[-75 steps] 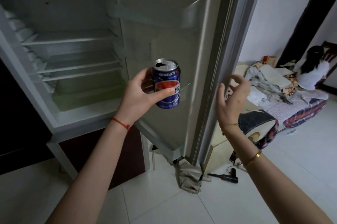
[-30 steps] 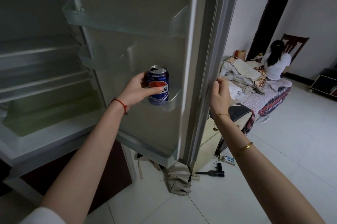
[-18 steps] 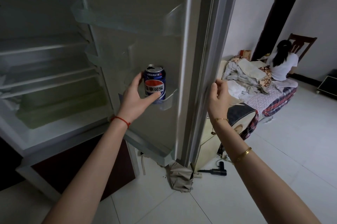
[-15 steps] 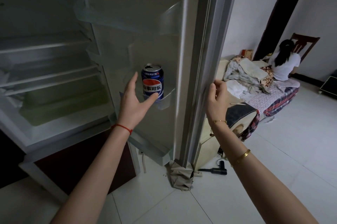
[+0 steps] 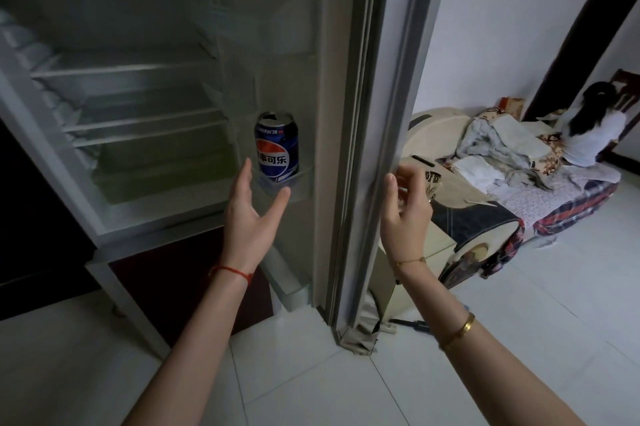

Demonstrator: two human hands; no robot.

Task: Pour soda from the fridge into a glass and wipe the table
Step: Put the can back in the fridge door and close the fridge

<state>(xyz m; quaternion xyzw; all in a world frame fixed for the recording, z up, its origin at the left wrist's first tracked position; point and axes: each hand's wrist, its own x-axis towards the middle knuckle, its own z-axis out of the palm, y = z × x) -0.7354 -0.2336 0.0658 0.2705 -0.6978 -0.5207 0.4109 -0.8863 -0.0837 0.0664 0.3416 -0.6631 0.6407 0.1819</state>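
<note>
A blue soda can with a red, white and blue emblem and white lettering stands in a white fridge. A red string circles one wrist, gold bracelets the other arm. Beyond, a plaid red-and-blue bedcover meets pale floor tiles.

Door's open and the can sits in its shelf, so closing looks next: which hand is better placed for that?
Probably right: the right hand is loosely curled at the door's edge; the left hand hangs open below the can.
</note>
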